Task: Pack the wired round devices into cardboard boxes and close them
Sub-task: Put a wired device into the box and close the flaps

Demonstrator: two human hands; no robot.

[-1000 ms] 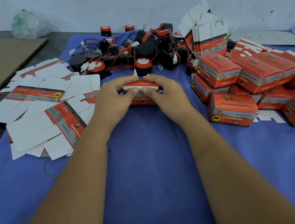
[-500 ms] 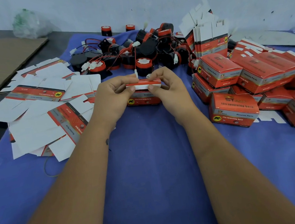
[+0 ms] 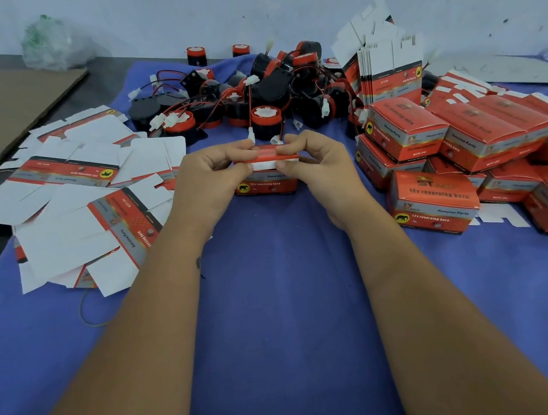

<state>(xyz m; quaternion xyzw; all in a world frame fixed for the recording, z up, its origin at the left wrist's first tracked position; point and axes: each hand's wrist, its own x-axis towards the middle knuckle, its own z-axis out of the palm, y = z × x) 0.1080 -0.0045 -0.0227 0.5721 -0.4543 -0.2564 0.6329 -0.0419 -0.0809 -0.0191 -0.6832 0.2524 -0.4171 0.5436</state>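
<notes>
Left hand [image 3: 208,177] and right hand [image 3: 317,164] pinch lid flap [image 3: 265,164] of red box [image 3: 268,184] on bench [image 3: 278,310], likely steadying it for tuck-in

small red-and-grey cardboard box [image 3: 266,181] is standing upright on cloth, top flap half folded | black-and-red round wired devices [image 3: 261,86] are lying piled behind it | closed red cardboard boxes [image 3: 432,201] are lying stacked at right

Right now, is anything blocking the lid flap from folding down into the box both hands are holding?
Nothing visible blocks it. The left hand and right hand pinch the white-edged lid flap of the box. The nearest loose device sits behind it, apart. The box's inside is hidden.
</notes>
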